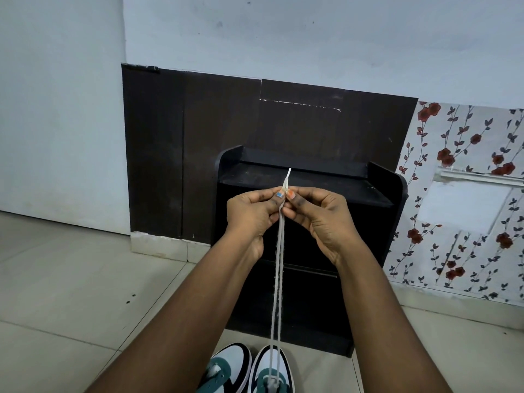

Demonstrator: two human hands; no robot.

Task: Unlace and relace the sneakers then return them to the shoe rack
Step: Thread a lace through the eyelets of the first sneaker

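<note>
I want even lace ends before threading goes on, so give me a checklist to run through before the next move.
1. Both lace strands held together: ok. The left hand and right hand pinch them side by side at the fingers.
2. Tips level: cannot tell. Only one thin white tip stands above the pinch; a second cannot be made out.
3. Strands run untangled down to the right sneaker: ok, two parallel lines.
4. Lace seated in the lowest eyelets: cannot tell, that part is at the picture's edge.
5. Left sneaker laced: cannot tell, mostly cut off.
6. Shoe rack top free for the return: ok.
</note>
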